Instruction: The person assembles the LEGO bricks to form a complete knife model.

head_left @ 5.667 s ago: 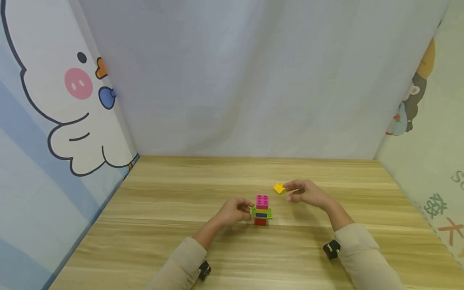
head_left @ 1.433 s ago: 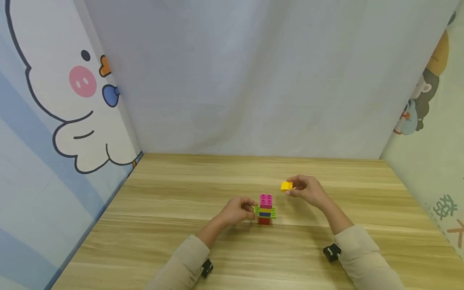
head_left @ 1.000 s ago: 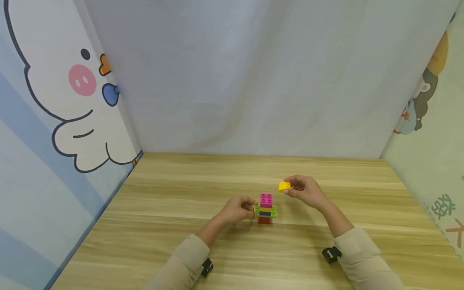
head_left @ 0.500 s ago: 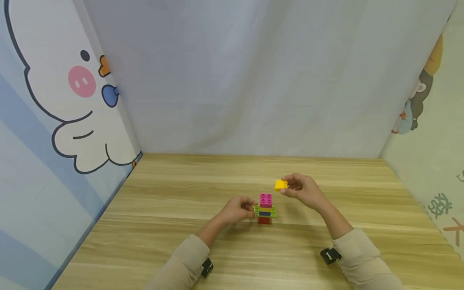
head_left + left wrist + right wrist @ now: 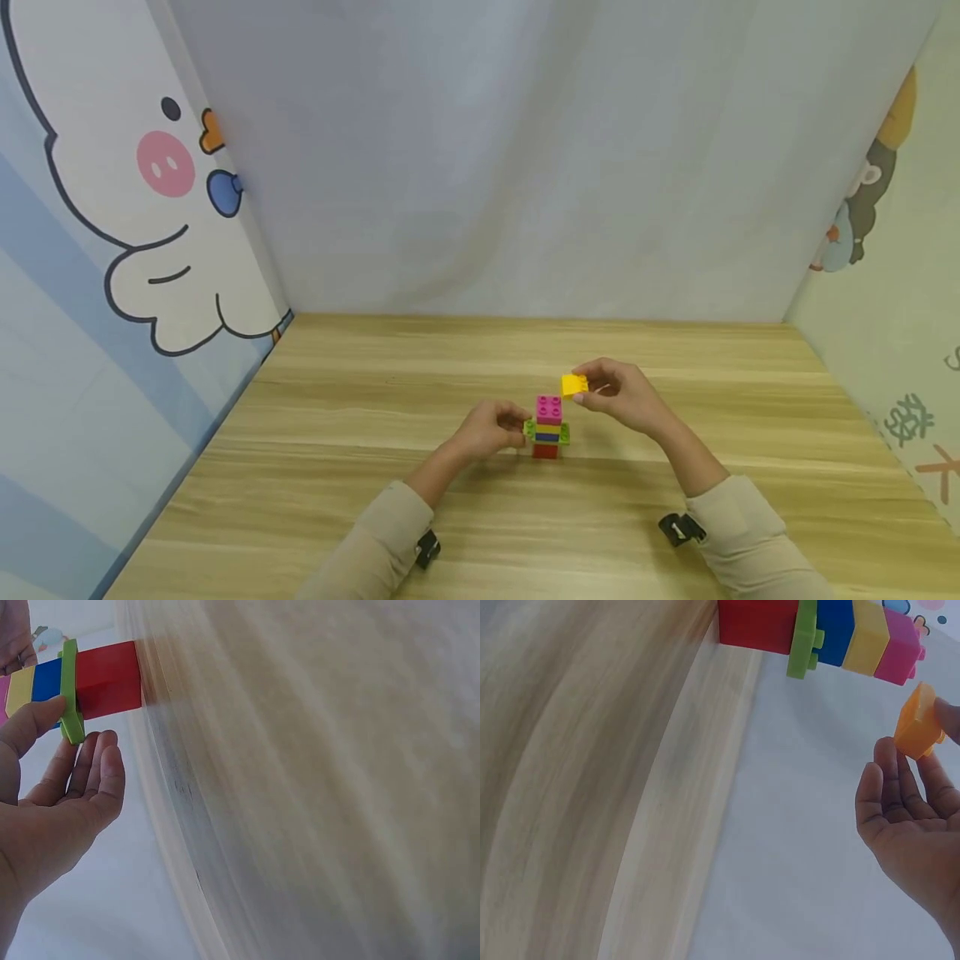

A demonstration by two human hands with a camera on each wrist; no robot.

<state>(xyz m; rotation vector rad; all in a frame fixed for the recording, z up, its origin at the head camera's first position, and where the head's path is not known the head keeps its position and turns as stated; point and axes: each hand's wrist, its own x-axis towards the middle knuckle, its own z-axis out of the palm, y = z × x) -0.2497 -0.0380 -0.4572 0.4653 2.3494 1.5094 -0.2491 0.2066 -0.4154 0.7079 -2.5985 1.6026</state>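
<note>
A tower of toy building bricks (image 5: 546, 434) stands upright on the table, with a red brick (image 5: 109, 679) at the bottom. Above it come a wide lime-green plate (image 5: 803, 637), blue and yellow bricks, and a studded pink brick (image 5: 549, 408) on top. My left hand (image 5: 489, 431) pinches the left end of the green plate between thumb and fingers. Thumb and fingertips of my right hand (image 5: 618, 395) pinch a yellow-orange brick (image 5: 917, 721), raised beside the pink brick, just behind and right of it in the head view. Its studs face toward the right palm.
The wood-grain table (image 5: 360, 383) ends at a pale curtain (image 5: 480, 183) at the back. Cartoon-printed panels flank it left and right. Black devices (image 5: 681, 529) are strapped at both sleeve cuffs.
The yellow-orange brick, at first on the table by the right fingertips, has been picked up and turned. The right hand has carried it left, close to the tower. My left hand stays at the green plate.
</note>
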